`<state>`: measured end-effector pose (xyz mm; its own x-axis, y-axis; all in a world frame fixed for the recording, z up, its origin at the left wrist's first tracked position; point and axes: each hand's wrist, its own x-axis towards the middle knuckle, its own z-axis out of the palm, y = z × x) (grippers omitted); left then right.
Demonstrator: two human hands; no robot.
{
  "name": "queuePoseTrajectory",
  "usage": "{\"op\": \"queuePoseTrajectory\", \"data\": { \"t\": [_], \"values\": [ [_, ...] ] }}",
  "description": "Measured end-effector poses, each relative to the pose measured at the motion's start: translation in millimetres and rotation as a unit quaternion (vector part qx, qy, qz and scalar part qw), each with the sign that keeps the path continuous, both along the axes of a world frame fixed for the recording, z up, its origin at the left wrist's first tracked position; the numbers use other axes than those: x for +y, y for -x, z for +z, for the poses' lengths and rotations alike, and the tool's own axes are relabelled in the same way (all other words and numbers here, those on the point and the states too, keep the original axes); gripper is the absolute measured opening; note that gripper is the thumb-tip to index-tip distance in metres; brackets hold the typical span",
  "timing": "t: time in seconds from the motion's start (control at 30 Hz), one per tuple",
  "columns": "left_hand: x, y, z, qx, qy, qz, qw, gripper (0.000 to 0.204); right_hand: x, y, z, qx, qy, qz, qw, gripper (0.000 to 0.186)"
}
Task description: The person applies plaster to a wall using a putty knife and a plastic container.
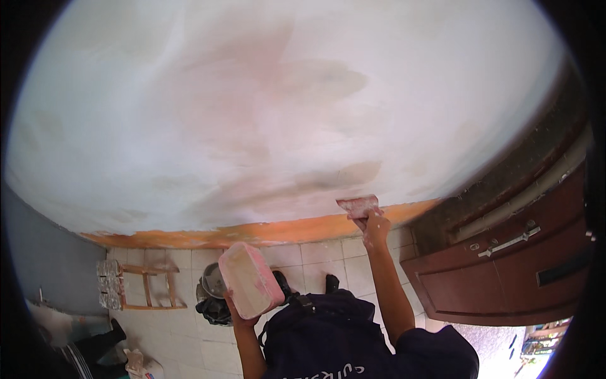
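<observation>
My left hand (pixel 242 319) grips a pink rectangular tub (pixel 273 285) by its near left side. Whitish paste coats the tub's inside. In my right hand (pixel 376 227) is a flat, wide-bladed scraper (pixel 358 205), smeared with white and reddish residue. Its blade is close to the lower part of the wall (pixel 189 126); whether it touches, I cannot tell. White coating with brownish and pinkish patches covers most of that wall. Along its bottom runs a bare orange strip (pixel 297 230).
Left on the tiled floor (pixel 325 254) lies or stands a paint-spattered wooden frame (pixel 148 270). A grey bucket (pixel 213 282) and black plastic bag (pixel 214 311) sit behind the tub. Right is a brown door (pixel 505 271) with a metal handle. Another person's leg (pixel 98 344) shows lower left.
</observation>
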<state>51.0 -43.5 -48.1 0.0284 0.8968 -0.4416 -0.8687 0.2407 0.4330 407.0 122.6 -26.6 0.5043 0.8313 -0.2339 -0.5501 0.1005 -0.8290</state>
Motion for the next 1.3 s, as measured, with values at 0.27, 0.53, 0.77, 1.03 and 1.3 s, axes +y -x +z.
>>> {"op": "queuePoseTrajectory", "data": {
  "t": [0.27,0.53,0.77,1.03,1.3],
  "values": [
    [0.2,-2.9,16.7,0.115,-0.046,-0.006,0.992,0.080,55.2,5.6,156.7,-0.055,-0.083,-0.063,0.993,0.013],
    [-5.9,6.3,-16.5,0.000,-0.023,0.011,1.000,0.087,-28.6,13.3,119.9,-0.209,-0.025,-0.073,0.975,0.019],
    [-10.3,10.5,-21.3,-0.067,-0.019,0.009,0.998,0.073,48.5,-1.1,14.5,-0.052,-0.022,-0.001,0.998,0.015],
    [-16.7,17.9,-19.7,-0.033,-0.014,0.041,0.999,0.079,14.3,29.9,184.1,-0.099,-0.131,-0.063,0.984,0.018],
    [-14.8,12.9,-13.9,0.127,-0.104,0.033,0.986,0.074,0.4,8.8,31.7,-0.093,0.086,-0.045,0.991,0.018]
  ]
}}
